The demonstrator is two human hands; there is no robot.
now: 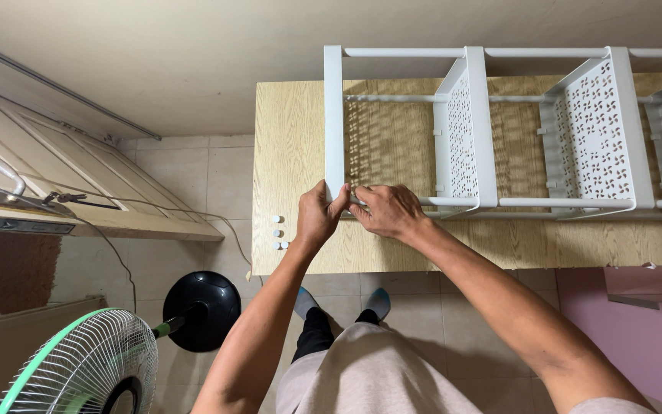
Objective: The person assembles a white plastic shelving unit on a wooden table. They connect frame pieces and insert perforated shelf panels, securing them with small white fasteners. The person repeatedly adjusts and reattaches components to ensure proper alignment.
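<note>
Both hands [354,211] gripping rack [484,130] corner (on table [293,153]).

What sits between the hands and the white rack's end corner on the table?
Nothing visible: the left hand and right hand already grip the white rack at its near end corner; the small white caps lie off to the left.

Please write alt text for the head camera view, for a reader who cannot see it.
Both hands, left hand and right hand, grip the near corner of a white plastic shelf rack with perforated trays lying on its side on a light wooden table. A green-rimmed standing fan stands on the tiled floor at lower left.
</note>
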